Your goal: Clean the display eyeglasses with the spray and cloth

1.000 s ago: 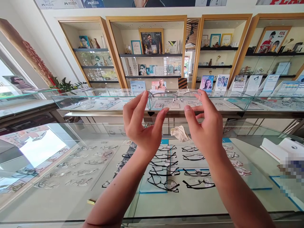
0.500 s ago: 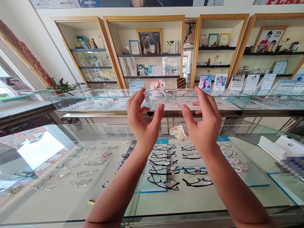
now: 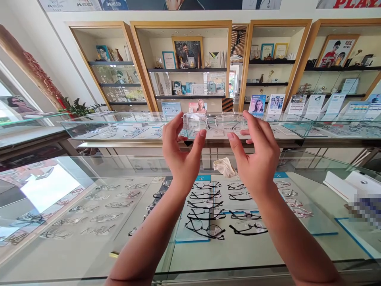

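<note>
Glasses (image 3: 211,118) up in the air above the glass counter (image 3: 226,253), long axis hand to hand. Left hand (image 3: 183,157) grasps one end, right hand (image 3: 259,155) the other; neither's nearer.

Top-left wall banner (image 3: 86,4): I read MOLSION, repeated. Top-right wall banner (image 3: 348,4): red PLAY, clipped by the edge. Framed picture (image 3: 187,51) in the middle cabinet (image 3: 181,23): HOYA. Framed poster (image 3: 337,51), right cabinet (image 3: 351,22): lettering there, can't resolve it. Blue leaflet (image 3: 257,104): white text, too small for me.
</note>
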Demonstrator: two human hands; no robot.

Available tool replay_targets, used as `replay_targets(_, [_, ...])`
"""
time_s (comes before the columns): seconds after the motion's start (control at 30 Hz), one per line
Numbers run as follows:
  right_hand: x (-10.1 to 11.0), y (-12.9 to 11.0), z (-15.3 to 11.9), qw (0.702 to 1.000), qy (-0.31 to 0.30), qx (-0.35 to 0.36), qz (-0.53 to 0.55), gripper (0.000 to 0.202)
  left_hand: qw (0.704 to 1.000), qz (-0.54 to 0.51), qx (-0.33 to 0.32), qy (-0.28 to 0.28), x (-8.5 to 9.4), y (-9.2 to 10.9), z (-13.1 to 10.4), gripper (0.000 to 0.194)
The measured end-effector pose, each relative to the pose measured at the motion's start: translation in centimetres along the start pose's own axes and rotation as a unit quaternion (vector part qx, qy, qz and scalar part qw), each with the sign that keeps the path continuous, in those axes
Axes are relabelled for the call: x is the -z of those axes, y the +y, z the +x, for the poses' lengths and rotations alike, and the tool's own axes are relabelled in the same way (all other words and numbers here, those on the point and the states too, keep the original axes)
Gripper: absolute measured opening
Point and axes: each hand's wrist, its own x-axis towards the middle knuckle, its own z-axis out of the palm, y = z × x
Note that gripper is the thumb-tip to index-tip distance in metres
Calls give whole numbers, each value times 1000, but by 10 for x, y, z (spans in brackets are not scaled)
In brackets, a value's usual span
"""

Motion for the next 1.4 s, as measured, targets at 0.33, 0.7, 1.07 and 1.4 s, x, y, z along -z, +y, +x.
replay_targets(0.33, [0,0,0,1000,-10,-10,14,53,1000,-14,-18,6,-2,1,0,61])
replay_targets(0.7, [-5,7,-1,999,-33,-20,11,55,995,68,-60,48,1,10,1,62])
replay_targets(1.07, [-6,9,-3,997,-58,-37,15,56,990,89,-84,69,1,17,1,57])
replay_targets(1.4, [-6,8,-2,997,-64,-29,17,54,993,64,-70,63,0,17,1,55])
